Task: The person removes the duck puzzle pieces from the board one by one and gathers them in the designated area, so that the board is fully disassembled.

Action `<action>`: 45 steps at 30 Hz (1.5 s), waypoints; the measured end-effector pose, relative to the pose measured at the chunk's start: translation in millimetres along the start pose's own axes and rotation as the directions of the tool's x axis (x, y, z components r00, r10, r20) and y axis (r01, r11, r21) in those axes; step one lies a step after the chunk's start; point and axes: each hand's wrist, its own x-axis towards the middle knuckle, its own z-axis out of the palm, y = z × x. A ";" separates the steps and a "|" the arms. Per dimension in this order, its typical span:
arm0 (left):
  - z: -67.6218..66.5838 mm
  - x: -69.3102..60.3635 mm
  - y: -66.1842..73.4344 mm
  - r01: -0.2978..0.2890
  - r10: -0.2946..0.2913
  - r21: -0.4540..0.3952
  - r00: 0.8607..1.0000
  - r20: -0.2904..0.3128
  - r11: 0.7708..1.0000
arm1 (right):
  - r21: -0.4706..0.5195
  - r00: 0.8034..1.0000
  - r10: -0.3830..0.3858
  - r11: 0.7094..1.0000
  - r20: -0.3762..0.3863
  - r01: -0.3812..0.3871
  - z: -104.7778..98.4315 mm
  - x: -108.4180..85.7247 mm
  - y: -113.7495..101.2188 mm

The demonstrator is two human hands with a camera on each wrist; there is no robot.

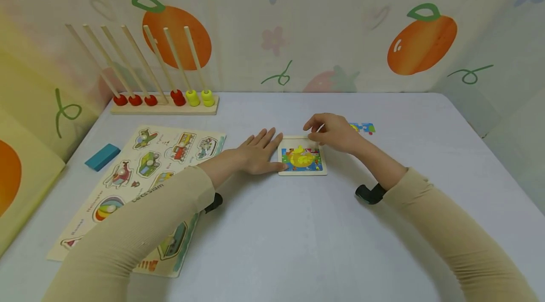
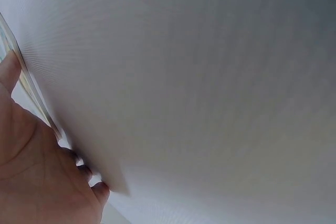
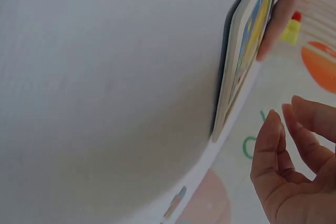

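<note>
On the surface (image 1: 289,235), the puzzle tray (image 1: 303,173), touched by the left hand (image 1: 260,153), fingers straight, is filled except its top; loose pieces (image 1: 366,127) seem left beyond the right hand (image 1: 336,132), fingers parted.

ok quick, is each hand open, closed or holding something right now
Left hand: open, thumb touching the puzzle.
Right hand: open, fingers loosely bent near the puzzle's far edge, holding nothing.

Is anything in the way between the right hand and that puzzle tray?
Nothing visible: the right hand hovers near the far edge of the puzzle tray, and the left hand is at its left side.
</note>
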 end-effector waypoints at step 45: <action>-2.1 -3.0 -0.7 -0.023 0.023 -0.008 1.000 0.001 1.000 | -0.146 0.979 -0.151 0.974 0.136 0.171 38.4 -1.2 -14.5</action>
